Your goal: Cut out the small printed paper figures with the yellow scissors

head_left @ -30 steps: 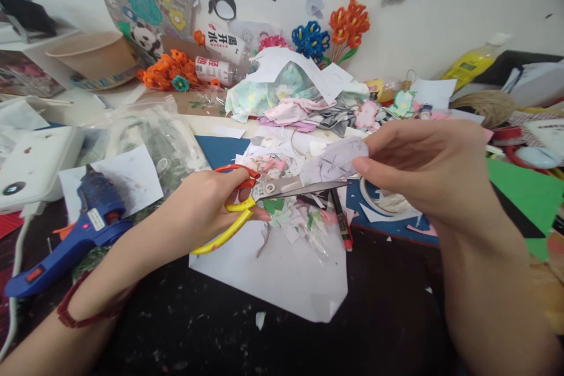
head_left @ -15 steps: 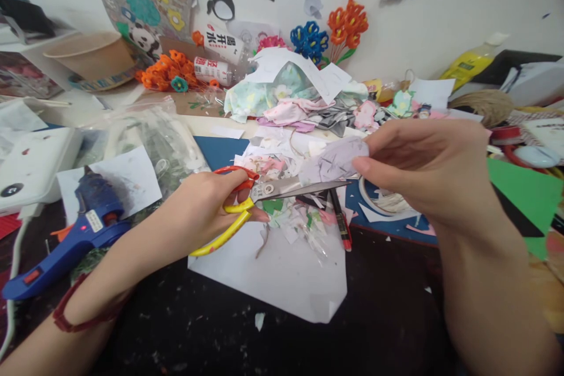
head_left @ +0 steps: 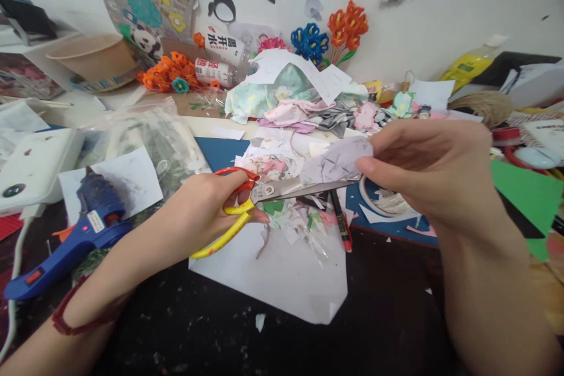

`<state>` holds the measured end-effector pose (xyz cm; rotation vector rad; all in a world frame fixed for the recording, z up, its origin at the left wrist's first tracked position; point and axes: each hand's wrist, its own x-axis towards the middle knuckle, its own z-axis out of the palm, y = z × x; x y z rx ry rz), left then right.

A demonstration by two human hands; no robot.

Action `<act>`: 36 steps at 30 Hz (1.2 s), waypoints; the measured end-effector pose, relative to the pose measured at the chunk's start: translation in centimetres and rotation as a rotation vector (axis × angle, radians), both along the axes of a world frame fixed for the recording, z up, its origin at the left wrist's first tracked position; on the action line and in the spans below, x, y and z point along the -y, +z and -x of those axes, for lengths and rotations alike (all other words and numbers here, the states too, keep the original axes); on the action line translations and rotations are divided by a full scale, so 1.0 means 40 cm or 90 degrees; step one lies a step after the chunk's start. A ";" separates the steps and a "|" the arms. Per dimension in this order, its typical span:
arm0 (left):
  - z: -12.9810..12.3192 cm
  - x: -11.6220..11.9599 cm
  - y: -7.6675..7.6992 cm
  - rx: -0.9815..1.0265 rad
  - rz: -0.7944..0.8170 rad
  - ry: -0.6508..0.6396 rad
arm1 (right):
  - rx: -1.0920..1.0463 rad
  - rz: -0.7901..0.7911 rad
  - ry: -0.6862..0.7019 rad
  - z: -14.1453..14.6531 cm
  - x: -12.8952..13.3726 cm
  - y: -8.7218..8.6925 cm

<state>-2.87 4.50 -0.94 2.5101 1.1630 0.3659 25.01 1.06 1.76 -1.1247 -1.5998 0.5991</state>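
My left hand point(head_left: 205, 208) is closed round the red and yellow handles of the scissors point(head_left: 269, 190), whose blades point right. Between the thumb and fingers of my right hand point(head_left: 418, 170) is a pale purple-grey cutout point(head_left: 335, 161) with dark marks on it. The lower edge of this cutout lies along the scissor blades, which look nearly closed. Below the blades, paper and plastic scraps point(head_left: 304, 220) are heaped on a white sheet point(head_left: 282, 273). A dark pen with a red end point(head_left: 341, 224) lies beside the scraps.
On the left are a blue glue gun point(head_left: 83, 235), a white device point(head_left: 37, 170) and a plastic bag point(head_left: 145, 135). Fabric and paper point(head_left: 295, 91) pile up at the back near beaded flowers point(head_left: 348, 26). Green paper point(head_left: 524, 194) and a coil point(head_left: 383, 197) lie to the right.
The cutout and the fingertips of my right hand have shifted slightly right. My left hand has kept its hold on the scissors almost in place.
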 end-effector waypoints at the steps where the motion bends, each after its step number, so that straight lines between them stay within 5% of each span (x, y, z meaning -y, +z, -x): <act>1: 0.000 0.000 0.000 0.002 -0.003 -0.003 | 0.000 0.001 0.002 0.000 0.000 0.001; 25: 0.007 -0.002 -0.007 0.021 -0.018 0.006 | -0.019 0.030 0.041 0.002 -0.001 0.004; 36: 0.016 -0.012 -0.018 -0.011 -0.160 -0.057 | -0.014 0.029 0.038 0.002 0.001 0.005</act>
